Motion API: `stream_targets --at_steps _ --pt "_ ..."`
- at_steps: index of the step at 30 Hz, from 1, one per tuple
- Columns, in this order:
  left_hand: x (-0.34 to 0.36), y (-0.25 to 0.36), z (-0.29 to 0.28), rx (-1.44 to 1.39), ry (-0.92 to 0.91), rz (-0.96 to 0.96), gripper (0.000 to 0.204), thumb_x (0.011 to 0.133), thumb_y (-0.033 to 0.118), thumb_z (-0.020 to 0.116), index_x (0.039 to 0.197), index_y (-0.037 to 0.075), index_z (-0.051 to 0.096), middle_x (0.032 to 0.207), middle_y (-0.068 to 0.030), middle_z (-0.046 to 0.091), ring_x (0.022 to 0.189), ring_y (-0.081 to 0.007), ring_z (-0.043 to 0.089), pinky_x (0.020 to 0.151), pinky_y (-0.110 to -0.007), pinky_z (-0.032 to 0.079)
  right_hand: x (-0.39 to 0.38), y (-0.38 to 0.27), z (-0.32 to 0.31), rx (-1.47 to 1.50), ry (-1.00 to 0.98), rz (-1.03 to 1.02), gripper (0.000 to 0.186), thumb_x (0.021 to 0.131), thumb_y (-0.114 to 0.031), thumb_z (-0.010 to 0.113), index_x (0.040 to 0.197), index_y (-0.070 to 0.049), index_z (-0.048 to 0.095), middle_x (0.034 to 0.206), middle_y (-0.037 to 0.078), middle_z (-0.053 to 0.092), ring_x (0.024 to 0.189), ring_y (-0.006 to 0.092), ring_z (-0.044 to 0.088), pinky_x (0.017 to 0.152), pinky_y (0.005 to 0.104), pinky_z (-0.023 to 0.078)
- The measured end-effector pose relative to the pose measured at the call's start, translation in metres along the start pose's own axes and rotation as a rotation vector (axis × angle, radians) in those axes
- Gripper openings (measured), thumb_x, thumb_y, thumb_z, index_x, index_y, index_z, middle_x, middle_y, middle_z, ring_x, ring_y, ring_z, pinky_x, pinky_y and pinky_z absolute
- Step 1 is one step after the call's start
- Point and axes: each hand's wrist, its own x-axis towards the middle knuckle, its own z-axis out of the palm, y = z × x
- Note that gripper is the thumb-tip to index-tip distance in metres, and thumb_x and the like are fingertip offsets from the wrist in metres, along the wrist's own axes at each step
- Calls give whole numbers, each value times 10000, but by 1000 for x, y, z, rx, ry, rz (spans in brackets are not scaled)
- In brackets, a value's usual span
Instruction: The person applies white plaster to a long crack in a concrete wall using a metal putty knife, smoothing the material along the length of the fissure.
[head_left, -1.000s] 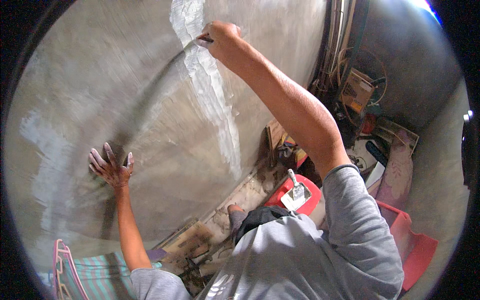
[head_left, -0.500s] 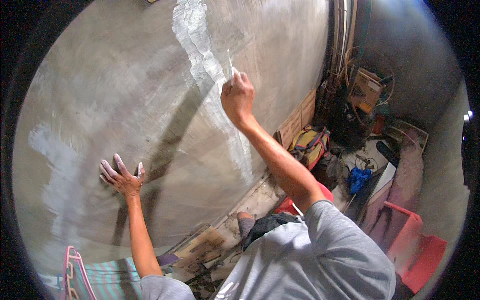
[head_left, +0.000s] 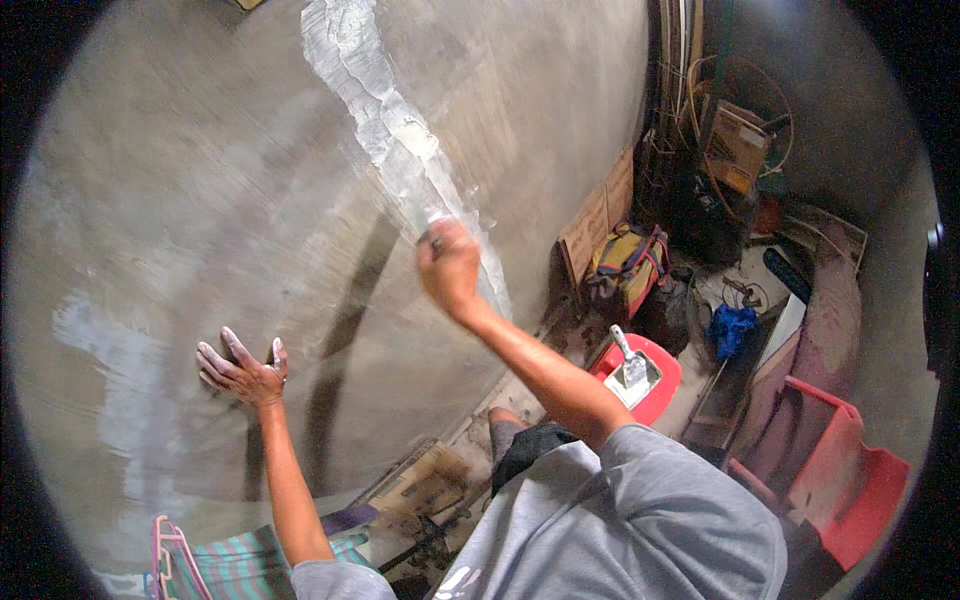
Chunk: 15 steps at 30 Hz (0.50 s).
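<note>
My right hand [head_left: 448, 262] is closed on a putty knife, mostly hidden behind my blurred fingers, on the long white filler strip [head_left: 375, 105] running down the grey wall [head_left: 200, 180]. My left hand [head_left: 243, 368], its fingers spread and dusted white, lies open against the wall, lower and to the left, beside a second whitish patch [head_left: 105, 360]. Below my right forearm a red stool [head_left: 657, 400] carries a white tub [head_left: 625, 395] with another putty knife [head_left: 630, 358] in it.
A wooden board [head_left: 588, 235], a yellow bag [head_left: 620, 270], a cardboard box [head_left: 737, 150] and a blue plastic bag [head_left: 733, 328] crowd the right corner. A red plastic chair [head_left: 850, 490] stands at lower right. Pink hangers [head_left: 178, 555] and striped cloth [head_left: 240, 560] lie at lower left.
My right hand has moved from high on the filler strip down to its lower part. My left hand stays spread, slightly lower in the picture. The tub on the stool shows again.
</note>
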Motion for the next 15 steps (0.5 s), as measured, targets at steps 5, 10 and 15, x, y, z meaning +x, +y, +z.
stream_targets --at_steps 5,10,15 --pt "4 3 2 -3 24 1 784 804 647 448 1381 118 399 1428 -238 270 1306 -434 283 1028 -595 222 71 54 -27 356 -42 746 92 727 -45 609 674 21 574 623 20 524 522 136 472 495 336 447" --pt "-2 0 5 -16 14 -16 787 801 657 449 1384 131 399 1434 -229 268 1308 -432 283 1027 -595 218 106 27 -29 515 -112 862 153 760 -18 572 618 30 538 623 55 518 550 141 514 493 318 464" --pt "0 0 3 -32 21 -21 794 800 663 448 1388 132 395 1435 -229 267 1311 -434 275 1027 -600 215 134 3 -16 552 -91 826 169 754 23 562 592 25 515 618 72 518 532 152 517 497 327 487"
